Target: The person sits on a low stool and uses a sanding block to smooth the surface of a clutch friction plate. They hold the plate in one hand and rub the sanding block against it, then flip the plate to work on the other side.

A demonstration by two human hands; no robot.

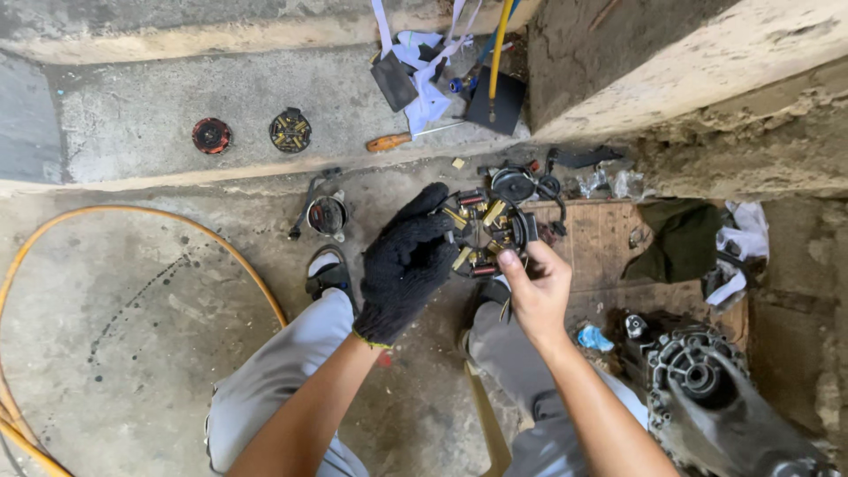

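The brush holder (484, 234), a round black ring set with brass-coloured brush boxes and small springs, is held up between both hands above the concrete floor (132, 336), just in front of the person's knees; going from the left, an orange hose (132, 215) curves in an arc across the floor; on the raised concrete step (132, 124) behind it lie a small red-and-black round part (211, 135) and, just beside it to the right, a dark disc with brass bits (290, 130); further right on the step rests a screwdriver with an orange handle (389, 141), near a heap of white rag strips (424, 79) and two flat black squares; below the step a small round metal cup (327, 215) stands on the floor beside a dark lever-shaped piece; the left hand (405, 269), in a black knitted glove, has its grip closed on the left rim of the brush holder, fingers curled over its edge; the right hand (537, 287), bare, pinches the lower right edge of the ring between thumb and fingertips; behind the ring, other dark round parts (515, 184) lie at the edge of a wooden board (609, 238); on the board, well to the right, sits a crumpled olive-green cloth (680, 238); at the lower right stands a grey cast-metal motor housing (707, 380), with a scrap of blue (594, 337) just left of it.
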